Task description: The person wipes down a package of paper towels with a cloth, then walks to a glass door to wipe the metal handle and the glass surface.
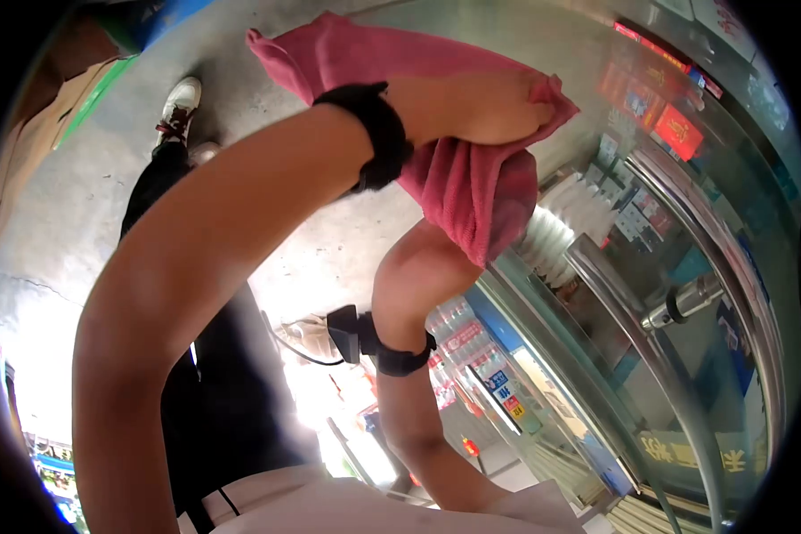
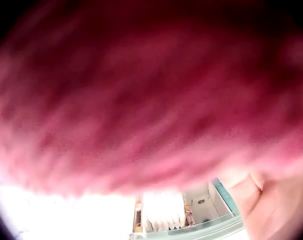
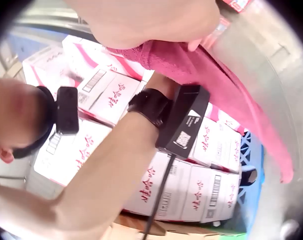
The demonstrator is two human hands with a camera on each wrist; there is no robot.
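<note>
A pink towel point(image 1: 472, 191) is bunched between both hands, its loose end trailing to the upper left in the head view. My left hand point(image 1: 476, 107) grips it from above, with its fingers mostly hidden in the folds. Lower down, my right hand point(image 1: 423, 271) holds the hanging part, and cloth covers its fingers there. In the right wrist view the right hand point(image 3: 156, 22) is curled over the towel point(image 3: 191, 65), one fingertip showing below. The towel point(image 2: 141, 110) fills most of the left wrist view, blurred, with part of the right hand point(image 2: 271, 200) at lower right.
To the right stands a glass case with curved metal handles point(image 1: 636, 329); a red packet point(image 1: 679, 133) shows at upper right. White cartons point(image 3: 206, 192) sit in a blue crate point(image 3: 254, 185). A shoe point(image 1: 180, 111) is on the concrete floor point(image 1: 276, 205). A cable point(image 3: 159, 200) hangs from the left wrist camera.
</note>
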